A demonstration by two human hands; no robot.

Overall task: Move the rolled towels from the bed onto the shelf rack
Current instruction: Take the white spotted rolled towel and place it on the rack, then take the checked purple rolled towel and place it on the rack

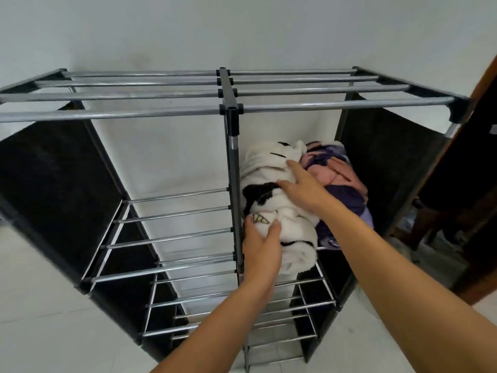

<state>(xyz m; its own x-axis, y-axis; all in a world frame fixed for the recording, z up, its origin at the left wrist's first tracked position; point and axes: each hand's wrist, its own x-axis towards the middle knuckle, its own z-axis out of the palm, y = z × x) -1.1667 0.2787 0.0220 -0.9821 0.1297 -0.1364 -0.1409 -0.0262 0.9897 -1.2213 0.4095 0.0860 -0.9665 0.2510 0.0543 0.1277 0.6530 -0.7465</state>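
Towels are already seen on the shelf rack (231, 109): a white and black rolled towel (271, 211) lies on the upper tier of the right compartment, just beside the centre post, and a purple and pink rolled towel (338, 181) lies touching it on the right, against the black fabric side panel (382, 157). The white roll is being seated. The left hand (262, 249) is curled round its near end, the fingers pinching the fabric, while the right hand (304, 189) is laid on top of the roll with fingers nearly straight, pressing rather than grasping. The near end of the roll overhangs the front bar slightly, so a push farther in is judged to be needed. The left compartment's tiers and the lower tiers carry nothing visible. The bed is out of view, so whether more towels remain there cannot be told; at least two are placed.
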